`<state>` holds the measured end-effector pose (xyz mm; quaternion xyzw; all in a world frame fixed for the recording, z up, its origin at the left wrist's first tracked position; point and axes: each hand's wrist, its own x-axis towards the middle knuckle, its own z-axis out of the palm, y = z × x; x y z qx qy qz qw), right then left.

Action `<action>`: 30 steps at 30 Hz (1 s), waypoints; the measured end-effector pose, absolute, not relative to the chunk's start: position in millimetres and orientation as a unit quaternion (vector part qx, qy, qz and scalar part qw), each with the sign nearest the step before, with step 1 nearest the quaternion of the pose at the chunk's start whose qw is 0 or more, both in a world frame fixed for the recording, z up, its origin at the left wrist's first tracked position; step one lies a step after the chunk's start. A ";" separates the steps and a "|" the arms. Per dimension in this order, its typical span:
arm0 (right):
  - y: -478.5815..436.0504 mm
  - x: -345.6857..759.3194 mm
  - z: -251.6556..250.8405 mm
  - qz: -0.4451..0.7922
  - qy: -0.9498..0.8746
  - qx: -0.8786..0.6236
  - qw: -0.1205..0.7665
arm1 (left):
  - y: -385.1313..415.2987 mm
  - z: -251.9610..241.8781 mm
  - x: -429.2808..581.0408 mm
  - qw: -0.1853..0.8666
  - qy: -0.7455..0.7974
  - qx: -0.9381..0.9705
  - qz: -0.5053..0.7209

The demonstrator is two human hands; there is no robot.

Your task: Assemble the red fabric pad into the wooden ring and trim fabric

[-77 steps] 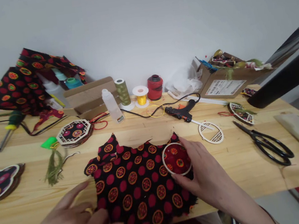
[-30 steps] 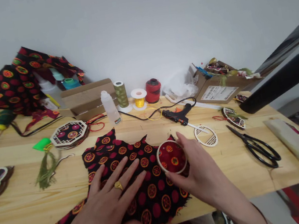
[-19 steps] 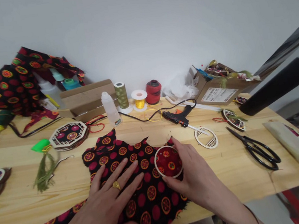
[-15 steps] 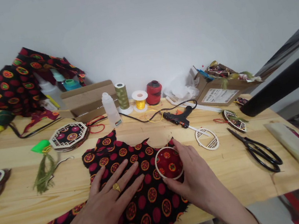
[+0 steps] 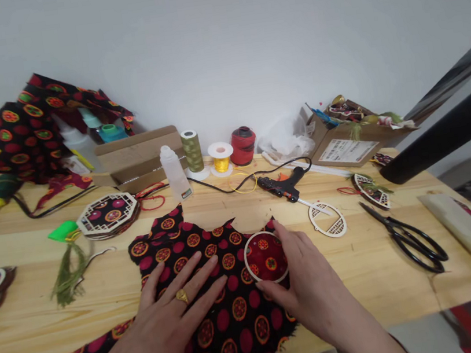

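A piece of black fabric (image 5: 219, 313) printed with orange and dark red circles lies on the wooden table, its edges ragged. My left hand (image 5: 180, 313) rests flat on it, fingers spread, a gold ring on one finger. On the fabric's right part sits a round ornament (image 5: 266, 257), a pale ring-shaped rim around dark red patterned cloth. My right hand (image 5: 306, 277) grips its right side between thumb and fingers, pressing it against the fabric. Part of the rim is hidden by those fingers.
Black scissors (image 5: 406, 240) and an oval wooden frame (image 5: 327, 219) lie to the right. Behind stand a glue gun (image 5: 283, 184), a plastic bottle (image 5: 175, 173), thread spools (image 5: 192, 152) and a cardboard box (image 5: 340, 144). An octagonal ornament (image 5: 108, 215) and green tassel (image 5: 70, 273) are left.
Almost nothing differs. Both hands keep their places on the fabric and the round ornament; the view has shifted very slightly.
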<state>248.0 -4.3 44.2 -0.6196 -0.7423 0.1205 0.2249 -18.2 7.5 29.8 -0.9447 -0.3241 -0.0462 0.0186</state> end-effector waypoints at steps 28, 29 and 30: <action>-13.3 295.3 42.9 0.090 -0.683 -0.613 0.387 | 18.8 52.7 -20.7 -0.048 -0.360 -0.928 -0.082; -12.4 296.0 42.4 0.085 -0.679 -0.612 0.396 | 21.8 58.9 -19.5 -0.044 -0.365 -0.924 -0.102; -11.2 296.0 42.2 0.081 -0.677 -0.612 0.401 | 24.6 65.4 -18.0 -0.042 -0.369 -0.921 -0.119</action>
